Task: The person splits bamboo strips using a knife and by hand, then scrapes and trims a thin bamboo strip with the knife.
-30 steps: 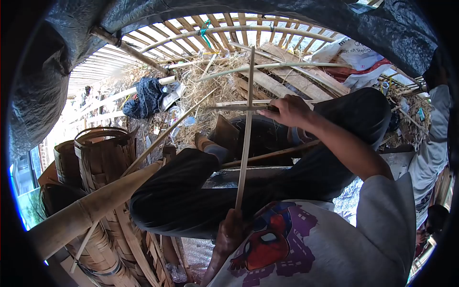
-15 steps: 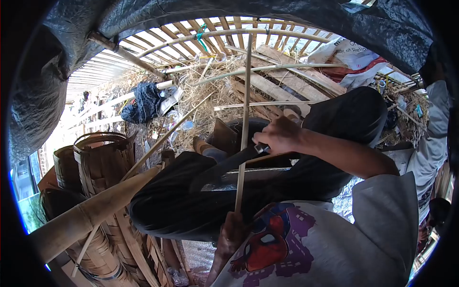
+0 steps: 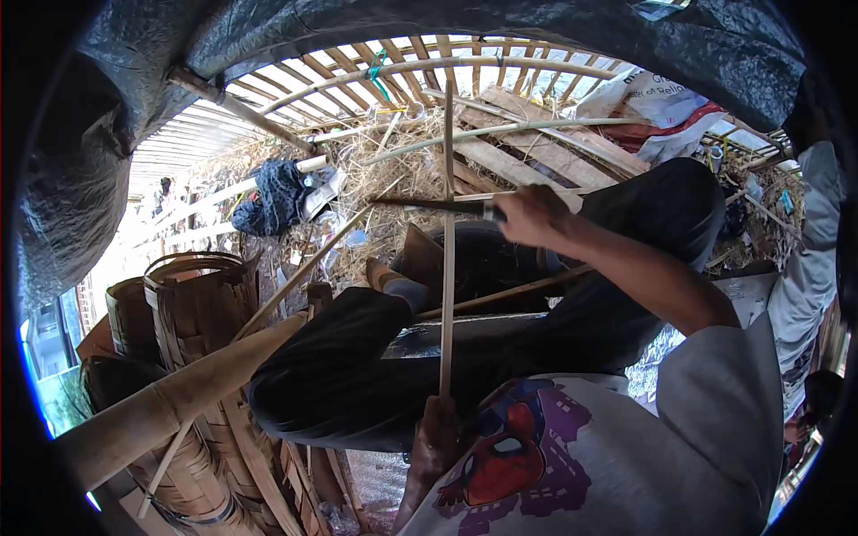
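My left hand, low in the view near my shirt, is closed around the lower end of a long bamboo strip. The strip stands nearly upright in the view, its far end reaching towards the slatted fence. In my right hand is the handle of a large dark knife. Its blade points left and crosses the strip in its upper half; whether the edge touches the strip I cannot tell. My crossed legs in dark trousers lie beneath both hands.
A thick bamboo pole slants at the left, over rolled woven bamboo. Wooden planks, straw and a dark cloth lie ahead. Dark tarpaulin hangs overhead. Another person's sleeve shows at the right.
My right hand has moved the knife away from my body, up along the strip; the blade has swung from slanting down-left to nearly level. The strip's far end has shifted slightly left.
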Available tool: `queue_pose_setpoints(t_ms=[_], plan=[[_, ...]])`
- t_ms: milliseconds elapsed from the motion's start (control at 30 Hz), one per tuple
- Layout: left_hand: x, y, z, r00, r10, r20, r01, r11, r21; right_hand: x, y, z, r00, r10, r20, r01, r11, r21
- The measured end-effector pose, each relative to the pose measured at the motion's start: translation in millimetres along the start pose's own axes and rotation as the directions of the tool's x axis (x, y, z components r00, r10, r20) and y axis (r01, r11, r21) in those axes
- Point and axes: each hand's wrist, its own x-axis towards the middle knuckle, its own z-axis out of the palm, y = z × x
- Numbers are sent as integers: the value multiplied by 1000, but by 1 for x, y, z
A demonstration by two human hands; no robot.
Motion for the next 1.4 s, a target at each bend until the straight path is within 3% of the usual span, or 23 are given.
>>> queue_pose_setpoints(t_ms=[33,100,167,233,300,367,433,467,533,567,633,700,733,767,833,900,1000,1033,1100,1233,1300,1367,1400], plan=[[0,7,0,996,-86,13,86,996,-11,-11,-11,-6,964,-167,206,181,982,-50],[0,25,1,985,-174,23,174,984,-23,-12,-20,-16,874,-330,357,393,912,-119],[-3,37,-1,978,-209,17,210,974,-89,14,24,-7,998,39,54,-35,997,-71],[-12,3,-3,985,-160,58,168,970,-175,37,67,-18,984,159,-82,-164,985,-59],[-12,-3,-9,991,-92,98,115,957,-267,41,65,-19,983,135,-126,-147,985,-91],[-14,11,-8,999,-39,10,38,997,73,42,74,-29,980,113,-161,-137,980,-142],[-24,8,-10,997,-70,-19,71,995,65,53,85,-37,964,139,-225,-182,966,-184],[-32,8,-11,999,-21,-47,28,989,146,59,94,-50,933,307,-187,-329,939,-99],[-41,6,-18,997,32,-77,-14,972,235,56,106,-70,948,243,-204,-278,946,-167],[-45,5,-19,982,-176,-66,185,968,167,57,109,-73,962,197,-187,-233,952,-199],[-46,5,-17,928,-371,-38,372,923,93,56,89,-63,963,216,-163,-234,967,-100],[-40,6,-13,975,-212,-61,218,967,130,54,76,-38,986,27,-164,-31,999,-24],[-41,1,-13,974,-218,-62,225,966,129,49,57,-33,994,-87,-72,80,992,-99],[-39,-7,-12,933,-353,-69,355,935,16,41,42,-25,982,-185,-30,186,981,45],[-37,-14,-11,876,-478,-61,472,876,-98,30,20,-11,949,-298,99,296,955,30],[-37,-17,-10,939,-321,-124,329,943,51,19,7,-4,901,-427,75,425,904,47],[-39,-42,-11,922,-364,-132,365,931,-16,23,11,-2,942,-331,48,333,942,-42],[-39,-46,-10,922,-361,-137,361,932,-27,34,16,-11,985,-44,167,50,998,-30],[-36,-51,-10,923,-359,-141,359,933,-24,55,69,-2,985,81,-155,-92,993,-69],[-35,-54,-10,928,-343,-144,347,938,1,51,64,-19,983,18,-185,-32,997,-71],[-32,-56,-10,930,-340,-138,342,940,-6,38,28,-21,997,2,80,-9,996,91],[-32,-58,-9,931,-339,-139,341,940,-9,27,14,-5,956,-263,127,275,957,-89],[-32,-59,-9,930,-340,-140,342,940,-11,29,13,-7,965,-207,162,220,973,-67]])
